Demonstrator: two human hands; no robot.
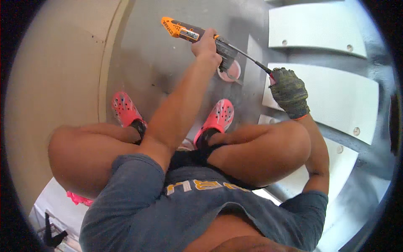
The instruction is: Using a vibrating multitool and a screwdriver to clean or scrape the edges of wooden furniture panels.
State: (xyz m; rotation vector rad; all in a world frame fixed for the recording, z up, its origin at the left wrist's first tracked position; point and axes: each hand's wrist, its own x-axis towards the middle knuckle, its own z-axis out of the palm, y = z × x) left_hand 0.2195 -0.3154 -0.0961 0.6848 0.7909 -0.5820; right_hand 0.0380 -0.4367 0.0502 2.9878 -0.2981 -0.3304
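Observation:
My bare left hand (206,48) is closed round the body of an orange-and-black cordless power tool (184,31), which looks like a drill. A long thin metal shaft (241,51) runs from it to the right, tilted down, and ends in a dark tip section. My right hand (289,93), in a dark green knit glove, is closed at that tip. A bit of red (272,79) shows beside its fingers; what it belongs to is hidden. Just under the tool, a round pink tub (229,71) sits on the floor.
White panels (321,90) with round fittings near their edges stand in a row at the right, beside my gloved hand. A beige wall (58,75) rises at the left. My pink clogs (219,115) rest on the grey floor (147,59), knees bent wide.

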